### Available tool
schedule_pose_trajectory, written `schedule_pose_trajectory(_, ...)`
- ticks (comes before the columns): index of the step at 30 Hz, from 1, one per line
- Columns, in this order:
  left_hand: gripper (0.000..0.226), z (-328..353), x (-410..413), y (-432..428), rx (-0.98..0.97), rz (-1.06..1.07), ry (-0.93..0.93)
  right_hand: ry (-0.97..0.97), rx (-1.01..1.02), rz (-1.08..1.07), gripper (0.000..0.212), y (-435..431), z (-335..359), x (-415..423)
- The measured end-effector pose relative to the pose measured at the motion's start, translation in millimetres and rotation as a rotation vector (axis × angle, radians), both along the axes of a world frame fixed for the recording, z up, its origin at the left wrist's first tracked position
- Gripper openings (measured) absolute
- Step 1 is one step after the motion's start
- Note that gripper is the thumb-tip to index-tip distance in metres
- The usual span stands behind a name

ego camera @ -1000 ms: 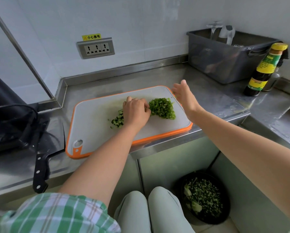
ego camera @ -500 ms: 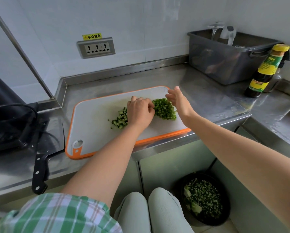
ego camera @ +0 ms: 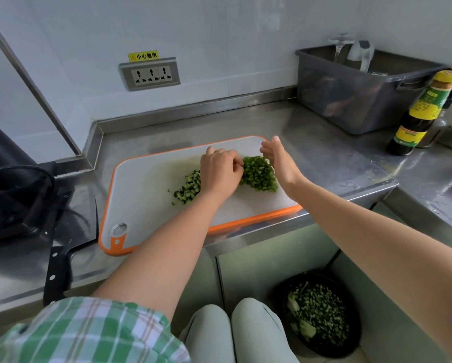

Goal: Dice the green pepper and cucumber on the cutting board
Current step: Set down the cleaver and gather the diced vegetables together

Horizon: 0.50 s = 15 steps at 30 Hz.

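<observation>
The left hand's (ego camera: 221, 174) fingers (ego camera: 234, 163) curl inward, knuckles up, with their tips against the left edge of the diced green pepper (ego camera: 258, 176). Whether they pinch any pieces is hidden under the hand. On the pile's other side the right hand (ego camera: 281, 163) stands on edge, its fingers (ego camera: 268, 151) loosely straight and holding nothing, so the heap sits between the two hands. Just left of the left hand lies the diced cucumber (ego camera: 189, 188) (a darker, looser scatter), partly covered by that hand. Both piles rest on the orange-rimmed cutting board (ego camera: 146, 195) on the steel counter (ego camera: 332, 163). Well to the left of the hands a black-handled knife (ego camera: 56, 273) lies on the counter. Far to their right are a dark sauce bottle (ego camera: 423, 113) and a grey tub (ego camera: 350, 95). Below the counter edge sits a black bowl (ego camera: 321, 313) of chopped greens.
</observation>
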<state>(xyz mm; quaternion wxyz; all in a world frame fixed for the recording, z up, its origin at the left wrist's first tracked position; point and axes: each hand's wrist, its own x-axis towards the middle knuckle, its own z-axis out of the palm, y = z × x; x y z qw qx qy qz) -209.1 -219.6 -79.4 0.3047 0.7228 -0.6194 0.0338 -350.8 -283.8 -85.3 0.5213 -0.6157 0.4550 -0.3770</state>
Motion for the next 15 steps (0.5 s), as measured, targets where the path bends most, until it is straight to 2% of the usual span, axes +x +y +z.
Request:
schedule_pose_trajectory(4, 0.017, 1.8, 1.6, -2.4, -0.042, 0.004, 0.033, 0.013, 0.009, -0.068, 0.066, -8.9, 2.5, -0.9)
schedule_pose_trajectory(8, 0.016, 1.1, 6.6, -6.7, -0.036, 0.021, 0.031, 0.012, 0.004, -0.021, 0.061, -9.8, -3.1, 5.8)
schedule_pose_trajectory(13, 0.016, -1.3, 12.9, -9.8, -0.026, 0.023, 0.024, 0.062, 0.037, 0.002, 0.064, -15.3, 1.7, 10.9)
schedule_pose_trajectory(15, 0.016, -1.9, 13.7, -10.1, -0.021, 0.022, 0.017, 0.002, 0.036, 0.012, 0.062, -13.3, 5.1, 9.8)
